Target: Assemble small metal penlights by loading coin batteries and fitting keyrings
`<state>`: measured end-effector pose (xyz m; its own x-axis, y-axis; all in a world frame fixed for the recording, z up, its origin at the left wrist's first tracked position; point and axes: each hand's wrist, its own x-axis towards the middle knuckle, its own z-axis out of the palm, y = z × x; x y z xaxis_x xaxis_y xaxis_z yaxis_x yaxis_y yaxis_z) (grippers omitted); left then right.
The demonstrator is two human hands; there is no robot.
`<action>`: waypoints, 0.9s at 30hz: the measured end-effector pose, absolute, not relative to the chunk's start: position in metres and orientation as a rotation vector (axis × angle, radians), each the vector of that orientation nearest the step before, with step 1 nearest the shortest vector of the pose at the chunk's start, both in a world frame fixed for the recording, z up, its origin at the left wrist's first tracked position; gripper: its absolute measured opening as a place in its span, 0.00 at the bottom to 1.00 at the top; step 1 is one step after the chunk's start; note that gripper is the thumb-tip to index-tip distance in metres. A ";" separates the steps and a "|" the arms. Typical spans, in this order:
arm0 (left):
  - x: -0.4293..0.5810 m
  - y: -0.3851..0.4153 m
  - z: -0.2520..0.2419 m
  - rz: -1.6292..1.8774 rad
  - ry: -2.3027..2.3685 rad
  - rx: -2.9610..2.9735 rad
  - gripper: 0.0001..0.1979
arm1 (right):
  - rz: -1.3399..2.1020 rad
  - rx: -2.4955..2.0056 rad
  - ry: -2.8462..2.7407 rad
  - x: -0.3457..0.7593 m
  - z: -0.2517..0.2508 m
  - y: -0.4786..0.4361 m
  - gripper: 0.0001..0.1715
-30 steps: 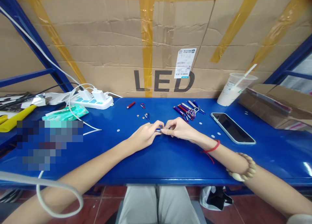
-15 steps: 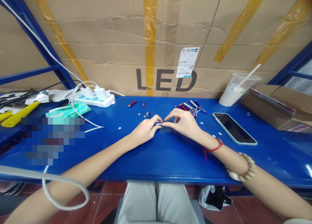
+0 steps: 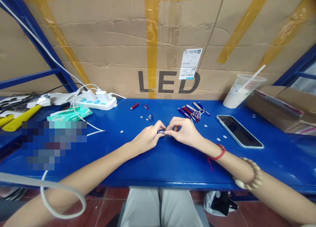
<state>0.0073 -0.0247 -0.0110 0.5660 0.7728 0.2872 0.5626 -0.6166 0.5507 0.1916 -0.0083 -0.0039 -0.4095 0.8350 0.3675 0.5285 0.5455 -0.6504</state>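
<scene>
Near the middle of the bench (image 3: 158, 164), toward its front edge: one small torch (image 3: 161, 131), blue with a silver end, held level just above the blue top.

Left hand (image 3: 148, 138): closed in a pinch on the torch's left end, thumb and forefinger doing the gripping, heel resting on the bench.
Right hand (image 3: 184, 133): closed in a pinch on the torch's right end, fingertips bunched around it. Whether a separate small part sits under those fingertips cannot be told.

Step in hand, as judged: joining or twisting at the torch's right end, the two hands working against each other.
What the next move calls for, as judged: a firm hold from the left hand, a fine turn or press from the right, and both ends kept in line so nothing slips.

Behind the hands, toward the back edge:
- red torch (image 3: 134, 106), lying alone
- red clip (image 3: 146, 107), just beside it
- silver clip (image 3: 150, 117), nearer the hands
- button cells (image 3: 141, 116), loose, with others scattered to either side

Back right: bundle of torches (image 3: 194, 111), mixed colours, on key rings.
Right side: phone (image 3: 239, 131), face up, screen dark; plastic cup (image 3: 240, 88) with straw at the back edge.
Back left corner: power strip (image 3: 98, 103) with white chargers plugged in.
</scene>
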 end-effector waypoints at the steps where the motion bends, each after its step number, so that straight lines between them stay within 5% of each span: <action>1: 0.007 -0.025 -0.012 0.718 1.076 2.420 0.05 | 0.606 -1.108 -2.088 0.190 -0.004 -0.010 0.09; 19: 0.011 -0.023 -0.012 0.837 1.078 2.574 0.05 | 1.515 -1.307 -1.801 0.188 0.008 -0.013 0.28; 23: 0.012 -0.022 -0.009 0.873 1.125 2.502 0.04 | 1.447 -1.314 -1.801 0.188 0.006 -0.011 0.29; 27: 0.013 -0.021 -0.008 0.874 1.171 2.396 0.04 | 0.932 -1.270 -1.943 0.190 0.002 -0.007 0.26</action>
<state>0.0125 -0.0208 -0.0080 0.4726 0.7953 0.3797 0.5902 -0.6056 0.5337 0.1896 -0.0065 0.0020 -0.3372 0.9334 0.1228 0.4880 0.2848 -0.8250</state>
